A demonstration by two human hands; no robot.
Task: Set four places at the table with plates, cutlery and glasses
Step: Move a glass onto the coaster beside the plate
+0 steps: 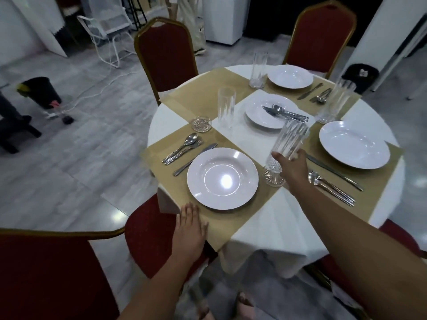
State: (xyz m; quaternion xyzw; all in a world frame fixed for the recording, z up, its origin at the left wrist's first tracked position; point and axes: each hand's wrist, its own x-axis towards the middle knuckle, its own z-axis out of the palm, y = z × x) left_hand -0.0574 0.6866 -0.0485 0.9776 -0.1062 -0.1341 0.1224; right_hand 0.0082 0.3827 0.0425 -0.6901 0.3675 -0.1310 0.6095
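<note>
My right hand (291, 168) is shut on a tall cut-glass tumbler (288, 144), held tilted with its base over a glass coaster (273, 177) right of the near white plate (222, 178). My left hand (190, 224) lies flat and open on the near edge of the tan placemat (231, 222). A spoon, fork (182, 147) and knife (195, 159) lie left of that plate. White plates also sit at the right (354, 144), far side (290, 76) and centre (261, 116), the centre one bearing cutlery (285, 112).
Tumblers stand at the centre (226, 107), far side (258, 70) and right (336, 103). An empty coaster (201, 123) sits left of centre. Cutlery lies by the right (332, 181) and far (315, 92) plates. Red chairs (165, 54) ring the round table (272, 232).
</note>
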